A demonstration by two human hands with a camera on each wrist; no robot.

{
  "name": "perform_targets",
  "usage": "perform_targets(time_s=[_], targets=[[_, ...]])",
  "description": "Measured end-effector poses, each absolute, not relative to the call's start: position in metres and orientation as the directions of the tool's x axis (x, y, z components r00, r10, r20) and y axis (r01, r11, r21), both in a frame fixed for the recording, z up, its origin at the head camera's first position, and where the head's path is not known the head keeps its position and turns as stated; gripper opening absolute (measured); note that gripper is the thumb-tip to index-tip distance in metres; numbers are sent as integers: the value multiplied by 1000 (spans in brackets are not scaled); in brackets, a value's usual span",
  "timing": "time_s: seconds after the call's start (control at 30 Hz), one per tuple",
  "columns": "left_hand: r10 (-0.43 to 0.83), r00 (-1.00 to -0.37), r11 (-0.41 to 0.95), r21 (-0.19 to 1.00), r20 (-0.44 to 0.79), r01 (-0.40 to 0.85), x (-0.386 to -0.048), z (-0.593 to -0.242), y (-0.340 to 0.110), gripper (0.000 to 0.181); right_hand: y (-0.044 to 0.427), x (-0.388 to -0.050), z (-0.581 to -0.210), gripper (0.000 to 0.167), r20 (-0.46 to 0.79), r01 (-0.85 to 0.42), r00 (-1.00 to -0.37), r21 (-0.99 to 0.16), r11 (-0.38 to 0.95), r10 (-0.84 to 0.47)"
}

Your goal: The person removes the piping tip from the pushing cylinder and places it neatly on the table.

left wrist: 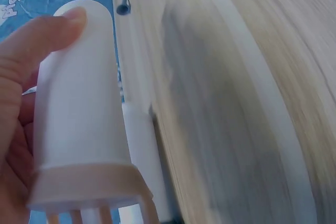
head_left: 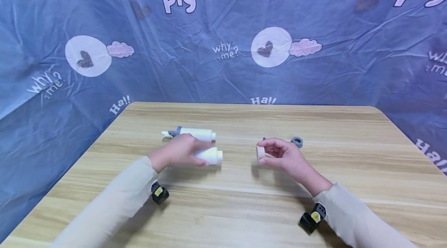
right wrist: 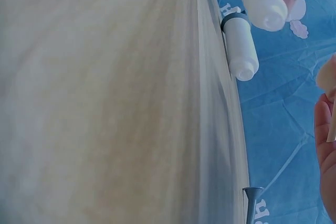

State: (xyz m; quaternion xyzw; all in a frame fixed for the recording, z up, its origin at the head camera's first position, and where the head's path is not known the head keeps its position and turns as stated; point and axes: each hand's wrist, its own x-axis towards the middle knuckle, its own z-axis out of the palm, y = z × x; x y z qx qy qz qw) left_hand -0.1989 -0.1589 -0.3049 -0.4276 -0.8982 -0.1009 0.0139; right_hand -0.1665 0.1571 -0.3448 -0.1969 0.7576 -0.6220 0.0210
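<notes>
My left hand [head_left: 179, 149] grips a white plastic cylinder [head_left: 211, 155] with a narrower neck, held sideways just above the table. In the left wrist view this cylinder [left wrist: 86, 98] has a beige collar [left wrist: 86, 184] at its near end, with prongs below. Opposite its neck, a small gap away, my right hand [head_left: 288, 158] pinches a pale round piece [head_left: 260, 152] with a thin stem between thumb and fingers. Behind the left hand lies a second white cylinder [head_left: 197, 134] with a grey collar and handle. The right wrist view shows only part of the right hand [right wrist: 325, 150].
A grey ring-ended piece [head_left: 297, 141] lies on the wooden table [head_left: 237, 209] behind my right hand, which partly hides it. Its flared grey end [right wrist: 252, 195] shows in the right wrist view. A blue printed cloth [head_left: 209, 73] hangs behind the table.
</notes>
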Motion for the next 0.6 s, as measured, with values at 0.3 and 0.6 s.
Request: perform_targets(time_s=[0.3,0.6], targets=[[749,-661,652,118,58,749,-200,-310,-173,53,160,-166,-345,45,196,-259,-932,-948,184,-306],[740,-671,662,118,56,740,-202,-317,-179,53,162,-168,-347,46,175,-241,-935,-952,191,-308]])
